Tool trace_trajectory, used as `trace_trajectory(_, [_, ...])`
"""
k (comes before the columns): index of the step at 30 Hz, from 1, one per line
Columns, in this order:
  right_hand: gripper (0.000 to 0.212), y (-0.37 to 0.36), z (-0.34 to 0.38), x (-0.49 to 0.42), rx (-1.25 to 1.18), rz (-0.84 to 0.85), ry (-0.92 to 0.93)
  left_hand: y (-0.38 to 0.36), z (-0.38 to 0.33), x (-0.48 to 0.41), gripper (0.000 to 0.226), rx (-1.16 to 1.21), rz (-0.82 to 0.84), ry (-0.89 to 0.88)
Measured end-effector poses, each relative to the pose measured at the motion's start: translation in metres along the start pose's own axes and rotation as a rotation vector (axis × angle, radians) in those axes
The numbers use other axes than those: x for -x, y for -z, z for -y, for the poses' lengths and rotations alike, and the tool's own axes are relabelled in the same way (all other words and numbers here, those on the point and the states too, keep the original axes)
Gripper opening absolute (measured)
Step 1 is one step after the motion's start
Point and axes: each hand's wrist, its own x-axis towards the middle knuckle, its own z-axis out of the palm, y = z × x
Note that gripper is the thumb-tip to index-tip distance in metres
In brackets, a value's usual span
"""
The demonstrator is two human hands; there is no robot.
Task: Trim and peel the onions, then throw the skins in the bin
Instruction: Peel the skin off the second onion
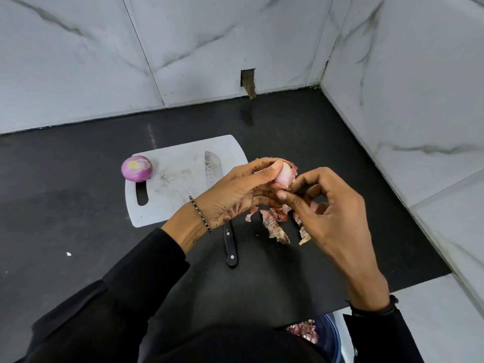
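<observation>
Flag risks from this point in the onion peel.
1. The knife lies half off the cutting board, handle under the left hand; a bump might shift it.
2. Loose skins on the counter could get missed at binning.
3. The peeled onion sits at the board's corner and could roll off.

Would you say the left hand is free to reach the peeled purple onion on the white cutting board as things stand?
Probably not yet: the left hand is gripping the half-peeled onion. The path to the peeled purple onion on the white cutting board looks clear otherwise.
</observation>
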Motion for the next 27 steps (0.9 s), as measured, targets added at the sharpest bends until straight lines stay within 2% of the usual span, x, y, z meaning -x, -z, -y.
trace_trajectory(3, [0.029,0.010,0.000,0.000,-0.050,-0.001,-0.011,-0.001,0.000,0.001,0.033,0.014,0.000,0.017])
trace_trajectory(10, [0.020,0.017,-0.005,-0.002,0.101,0.006,0.148,-0.002,0.001,-0.003,0.037,0.031,-0.019,0.047])
trace_trajectory(15, [0.016,0.010,-0.004,-0.001,0.144,0.037,0.150,-0.002,0.001,-0.006,0.026,0.040,-0.102,0.063])
trace_trajectory(22, [0.015,0.010,-0.010,0.006,0.159,0.141,0.147,0.000,-0.004,-0.005,0.038,0.119,-0.263,0.162])
trace_trajectory(27, [0.016,0.018,-0.013,0.011,0.111,0.103,0.067,0.001,-0.004,-0.003,0.034,0.146,-0.310,0.212])
